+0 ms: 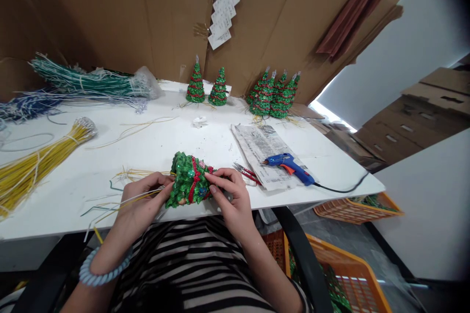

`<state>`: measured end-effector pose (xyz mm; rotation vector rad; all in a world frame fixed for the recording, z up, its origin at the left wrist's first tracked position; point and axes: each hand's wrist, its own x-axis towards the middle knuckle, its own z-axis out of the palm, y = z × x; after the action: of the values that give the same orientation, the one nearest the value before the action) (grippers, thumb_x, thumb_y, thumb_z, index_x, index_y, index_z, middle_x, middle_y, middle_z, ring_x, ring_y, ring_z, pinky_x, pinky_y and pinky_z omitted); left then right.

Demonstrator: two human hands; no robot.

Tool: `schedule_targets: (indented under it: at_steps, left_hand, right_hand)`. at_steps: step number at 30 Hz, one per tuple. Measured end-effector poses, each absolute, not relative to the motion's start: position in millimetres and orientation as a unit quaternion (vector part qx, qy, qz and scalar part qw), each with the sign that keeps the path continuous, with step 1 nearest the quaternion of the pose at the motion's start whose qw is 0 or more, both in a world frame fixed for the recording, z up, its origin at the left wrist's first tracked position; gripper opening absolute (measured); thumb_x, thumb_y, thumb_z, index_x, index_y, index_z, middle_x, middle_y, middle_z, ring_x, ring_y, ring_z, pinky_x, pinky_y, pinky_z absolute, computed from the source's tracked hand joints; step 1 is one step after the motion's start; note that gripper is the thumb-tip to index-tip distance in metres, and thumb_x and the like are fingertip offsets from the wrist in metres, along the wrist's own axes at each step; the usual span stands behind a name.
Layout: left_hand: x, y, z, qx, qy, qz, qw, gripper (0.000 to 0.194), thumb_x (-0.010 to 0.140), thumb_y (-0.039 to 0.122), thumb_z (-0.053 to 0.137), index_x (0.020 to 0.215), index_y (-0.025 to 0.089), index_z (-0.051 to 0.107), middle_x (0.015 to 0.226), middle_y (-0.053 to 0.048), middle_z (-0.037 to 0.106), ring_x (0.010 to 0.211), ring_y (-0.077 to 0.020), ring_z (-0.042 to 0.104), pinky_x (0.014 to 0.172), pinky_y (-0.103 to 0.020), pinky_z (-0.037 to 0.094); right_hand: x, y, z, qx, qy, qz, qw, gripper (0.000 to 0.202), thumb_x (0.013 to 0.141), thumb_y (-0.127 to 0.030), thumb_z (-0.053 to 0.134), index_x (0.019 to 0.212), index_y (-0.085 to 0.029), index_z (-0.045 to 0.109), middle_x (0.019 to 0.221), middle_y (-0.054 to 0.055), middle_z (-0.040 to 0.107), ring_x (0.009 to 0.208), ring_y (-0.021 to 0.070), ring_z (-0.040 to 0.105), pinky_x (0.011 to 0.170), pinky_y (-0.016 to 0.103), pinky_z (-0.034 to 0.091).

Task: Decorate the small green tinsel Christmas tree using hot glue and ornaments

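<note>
A small green Christmas tree figurine [185, 176] with red garlands and coloured ornaments lies on its side between my hands, over the table's front edge. Its wide base faces left, where yellow, white and green wires [110, 205] stick out. My left hand [145, 198] is closed at the base, with fingertips pinching wires there. Around the narrower right part, my right hand [231, 193] holds the tree with thumb and fingers; the tip is hidden behind it. Red-handled snips [247, 173] lie just beyond my right hand.
A blue glue gun [290, 166] rests on a newspaper [257, 146], its cord running off right. Several finished trees [273, 95] stand at the back. Bundles of yellow wires [44, 166] and green wires [91, 83] lie left. Orange crates [348, 264] sit below right.
</note>
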<state>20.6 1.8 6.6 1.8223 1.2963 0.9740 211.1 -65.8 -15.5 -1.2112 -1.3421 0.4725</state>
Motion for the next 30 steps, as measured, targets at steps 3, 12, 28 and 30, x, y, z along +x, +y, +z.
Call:
schedule_targets:
  at_steps: [3, 12, 28, 30]
  left_hand:
    - [20.8, 2.4, 4.6, 0.705, 0.5, 0.372, 0.34, 0.022, 0.069, 0.04, 0.059, 0.058, 0.021, 0.059, 0.064, 0.001, 0.068, 0.062, -0.0167, 0.061, 0.058, -0.023, 0.045]
    - [21.3, 2.0, 8.0, 0.706, 0.501, 0.366, 0.342, 0.024, 0.07, 0.041, 0.058, 0.057, 0.021, 0.057, 0.062, 0.0, 0.066, 0.06, -0.0166, 0.06, 0.056, -0.023, 0.044]
    - [14.9, 3.2, -0.2, 0.734, 0.483, 0.359, 0.314, 0.03, 0.078, 0.044, 0.055, 0.06, 0.02, 0.055, 0.06, 0.001, 0.061, 0.058, -0.0153, 0.053, 0.055, -0.024, 0.039]
    - [15.2, 3.7, -0.9, 0.735, 0.484, 0.358, 0.311, 0.029, 0.078, 0.043, 0.054, 0.06, 0.02, 0.056, 0.06, 0.001, 0.061, 0.058, -0.0154, 0.053, 0.055, -0.024, 0.039]
  right_hand:
    - [211.7, -66.0, -14.7, -0.519, -0.578, 0.211, 0.593, 0.036, 0.088, -0.018, 0.06, 0.11, -0.046, 0.068, 0.102, 0.0, 0.062, 0.102, 0.0204, 0.053, 0.092, 0.042, 0.035]
    - [212.1, -65.5, -14.9, -0.516, -0.584, 0.196, 0.596, 0.035, 0.088, -0.018, 0.06, 0.109, -0.046, 0.069, 0.101, 0.0, 0.062, 0.101, 0.0201, 0.054, 0.091, 0.043, 0.035]
    - [212.4, -64.8, -13.5, -0.521, -0.586, 0.192, 0.591, 0.03, 0.089, -0.02, 0.06, 0.107, -0.041, 0.071, 0.101, 0.001, 0.063, 0.101, 0.0198, 0.054, 0.09, 0.042, 0.036]
    - [212.3, -65.2, -13.1, -0.523, -0.587, 0.191, 0.588, 0.029, 0.089, -0.02, 0.06, 0.107, -0.041, 0.071, 0.101, 0.001, 0.064, 0.101, 0.0197, 0.054, 0.09, 0.041, 0.036]
